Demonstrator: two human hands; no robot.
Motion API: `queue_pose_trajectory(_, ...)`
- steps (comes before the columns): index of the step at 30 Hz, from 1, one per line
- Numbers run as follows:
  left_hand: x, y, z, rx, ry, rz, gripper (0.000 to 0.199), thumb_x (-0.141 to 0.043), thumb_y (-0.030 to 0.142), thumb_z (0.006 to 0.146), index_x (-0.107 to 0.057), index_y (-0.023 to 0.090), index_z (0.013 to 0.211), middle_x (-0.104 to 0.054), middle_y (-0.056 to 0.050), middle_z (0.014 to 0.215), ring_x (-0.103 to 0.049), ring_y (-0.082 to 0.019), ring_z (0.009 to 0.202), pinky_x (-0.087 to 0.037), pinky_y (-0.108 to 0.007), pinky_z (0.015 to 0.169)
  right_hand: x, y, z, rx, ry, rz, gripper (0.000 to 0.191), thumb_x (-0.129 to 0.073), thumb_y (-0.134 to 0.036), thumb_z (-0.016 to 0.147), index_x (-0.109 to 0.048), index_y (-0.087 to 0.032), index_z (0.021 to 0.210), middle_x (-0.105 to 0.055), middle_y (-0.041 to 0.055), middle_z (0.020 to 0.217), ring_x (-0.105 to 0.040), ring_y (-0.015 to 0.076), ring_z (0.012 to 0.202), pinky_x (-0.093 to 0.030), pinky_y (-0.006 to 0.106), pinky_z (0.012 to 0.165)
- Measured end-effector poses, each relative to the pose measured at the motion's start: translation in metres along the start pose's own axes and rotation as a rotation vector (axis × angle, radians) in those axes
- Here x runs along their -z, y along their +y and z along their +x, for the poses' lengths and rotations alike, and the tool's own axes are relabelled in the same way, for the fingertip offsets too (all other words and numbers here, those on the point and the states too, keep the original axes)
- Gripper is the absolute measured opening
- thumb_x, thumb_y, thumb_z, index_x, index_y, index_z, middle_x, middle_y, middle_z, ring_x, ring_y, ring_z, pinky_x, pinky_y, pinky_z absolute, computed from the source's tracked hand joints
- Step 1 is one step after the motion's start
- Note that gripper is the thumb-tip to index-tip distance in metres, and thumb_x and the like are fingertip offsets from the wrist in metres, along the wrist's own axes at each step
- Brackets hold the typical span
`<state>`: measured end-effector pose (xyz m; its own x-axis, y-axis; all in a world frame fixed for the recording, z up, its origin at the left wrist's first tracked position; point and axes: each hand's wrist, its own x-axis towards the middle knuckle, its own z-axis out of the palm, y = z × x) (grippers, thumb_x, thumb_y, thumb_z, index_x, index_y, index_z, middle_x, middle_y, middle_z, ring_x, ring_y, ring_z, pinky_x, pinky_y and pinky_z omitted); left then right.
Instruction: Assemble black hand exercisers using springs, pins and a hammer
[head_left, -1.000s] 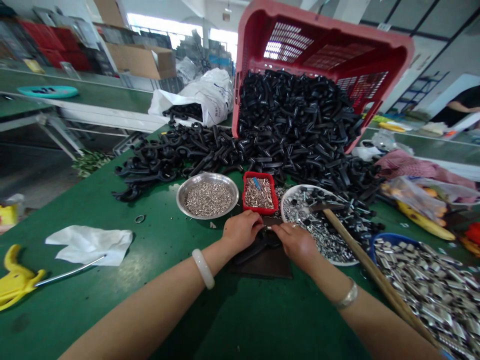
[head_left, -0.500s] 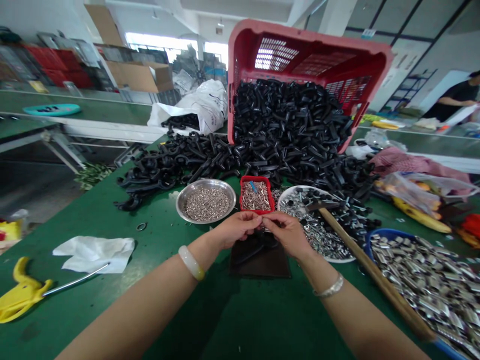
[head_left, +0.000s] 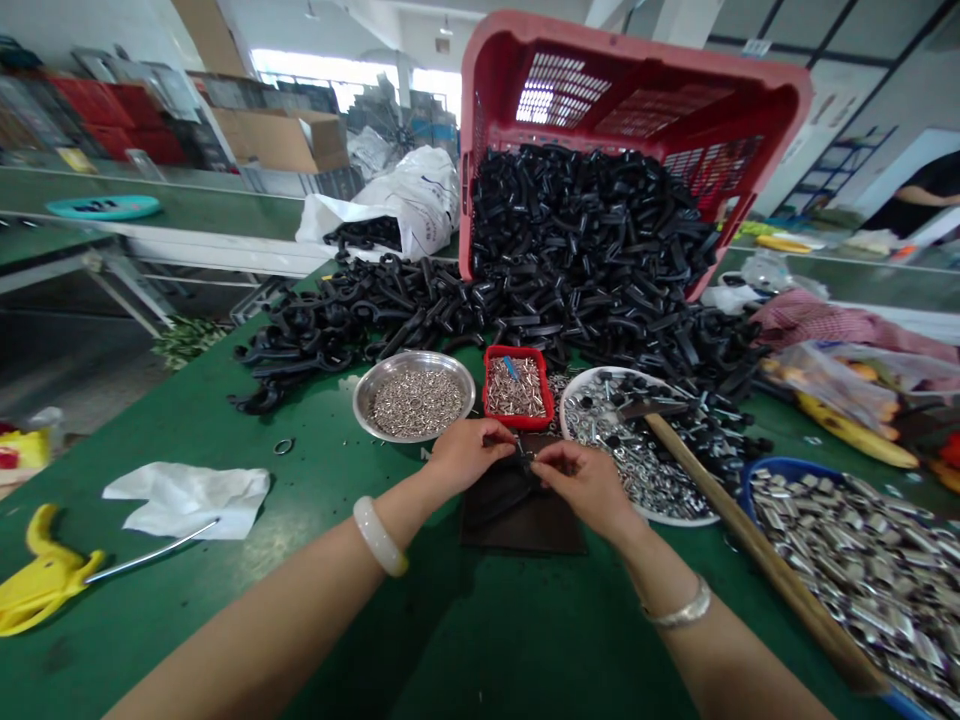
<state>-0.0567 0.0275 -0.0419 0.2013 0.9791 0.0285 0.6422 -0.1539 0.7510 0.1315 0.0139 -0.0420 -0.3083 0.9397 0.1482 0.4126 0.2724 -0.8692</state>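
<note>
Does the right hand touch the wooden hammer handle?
Apart: the head view shows the right hand clear of the wooden hammer handle, with the white plate between them.

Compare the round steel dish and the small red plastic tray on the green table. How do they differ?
The round steel dish is wider and circular; the small red plastic tray is narrower and rectangular. The dish holds short silver pieces; the tray holds longer silver pins and a small blue item. Both hold silver parts, side by side on the green table.
</note>
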Motion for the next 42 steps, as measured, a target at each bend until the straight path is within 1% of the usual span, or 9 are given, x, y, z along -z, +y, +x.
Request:
queue_pose_trajectory(9,-0.002,0.005,-0.008,-0.050,0.031,0.383,0.020,-0.051,0.027,0.079,-0.064,0.029,0.093,-0.065,0.003,0.097,-0.059,-0.016,0.087,-0.044,-0.027,0.072,-0.010,0.012,-0.006,0.195,0.114,-0.407,0.015,-0.051,-0.020,0.079,-0.064,-0.019,0.085,-0.067,0.0034,0.081,-0.061,0.0155,0.076,-0.046,0.028,0.070)
queue_pose_trajectory(13,-0.003,0.004,-0.012,-0.044,0.040,0.422,0.023,-0.048,0.028,0.081,-0.062,0.027,0.098,-0.065,0.000,0.098,-0.059,-0.017,0.089,-0.044,-0.028,0.075,-0.016,0.012,-0.007,0.258,0.153,-0.569,0.017,-0.048,-0.019,0.079,-0.062,-0.018,0.088,-0.065,0.0055,0.080,-0.059,0.0175,0.074,-0.045,0.029,0.069)
queue_pose_trajectory(17,0.000,0.002,-0.012,-0.050,0.020,0.403,0.020,-0.048,0.031,0.081,-0.063,0.028,0.094,-0.065,0.001,0.096,-0.059,-0.017,0.087,-0.044,-0.027,0.073,-0.012,0.010,-0.005,0.263,0.146,-0.582,0.017,-0.047,-0.018,0.080,-0.062,-0.017,0.088,-0.064,0.0058,0.082,-0.058,0.0173,0.077,-0.045,0.029,0.070)
queue_pose_trajectory(20,0.008,0.000,-0.011,-0.048,0.041,0.391,0.018,-0.051,0.034,0.079,-0.064,0.027,0.090,-0.064,0.001,0.092,-0.058,-0.017,0.085,-0.044,-0.027,0.071,-0.010,0.000,-0.005,0.285,0.053,-0.622,0.016,-0.049,-0.022,0.080,-0.064,-0.018,0.086,-0.063,0.0057,0.080,-0.057,0.0172,0.078,-0.044,0.029,0.071)
queue_pose_trajectory(25,0.024,-0.005,-0.019,-0.013,0.049,0.391,0.017,-0.052,0.032,0.079,-0.065,0.027,0.089,-0.062,0.000,0.094,-0.057,-0.017,0.086,-0.044,-0.028,0.074,-0.018,-0.029,0.006,0.351,-0.271,-0.798,0.014,-0.054,-0.023,0.079,-0.068,-0.023,0.083,-0.064,0.0040,0.079,-0.057,0.0159,0.077,-0.042,0.026,0.068)
queue_pose_trajectory(28,0.027,-0.009,-0.029,-0.025,0.067,0.393,0.015,-0.054,0.029,0.078,-0.065,0.025,0.086,-0.061,0.000,0.096,-0.055,-0.017,0.091,-0.042,-0.028,0.080,-0.025,-0.043,0.022,0.448,-0.496,-0.906,0.013,-0.057,-0.022,0.076,-0.069,-0.026,0.079,-0.065,0.0021,0.077,-0.058,0.0163,0.074,-0.040,0.025,0.061)
queue_pose_trajectory(30,0.027,-0.011,-0.035,-0.039,0.081,0.392,0.014,-0.055,0.027,0.077,-0.064,0.024,0.086,-0.061,-0.001,0.099,-0.054,-0.017,0.094,-0.042,-0.028,0.082,-0.029,-0.048,0.031,0.487,-0.587,-0.943,0.012,-0.058,-0.022,0.075,-0.069,-0.026,0.078,-0.067,0.0013,0.077,-0.059,0.0163,0.071,-0.038,0.025,0.057)
queue_pose_trajectory(35,0.020,-0.018,-0.041,0.025,0.032,0.360,0.016,-0.053,0.027,0.078,-0.062,0.024,0.090,-0.064,-0.001,0.090,-0.057,-0.016,0.084,-0.043,-0.028,0.075,-0.028,-0.045,0.032,0.484,-0.678,-0.843,0.013,-0.057,-0.024,0.076,-0.069,-0.025,0.081,-0.068,0.0010,0.078,-0.060,0.0150,0.071,-0.040,0.024,0.058)
queue_pose_trajectory(42,0.014,-0.024,-0.046,0.002,0.053,0.304,0.016,-0.054,0.027,0.077,-0.063,0.025,0.089,-0.064,0.000,0.089,-0.058,-0.016,0.083,-0.043,-0.026,0.071,-0.025,-0.037,0.022,0.432,-0.626,-0.799,0.016,-0.054,-0.023,0.079,-0.069,-0.021,0.083,-0.068,0.0030,0.078,-0.060,0.0156,0.074,-0.042,0.026,0.066)
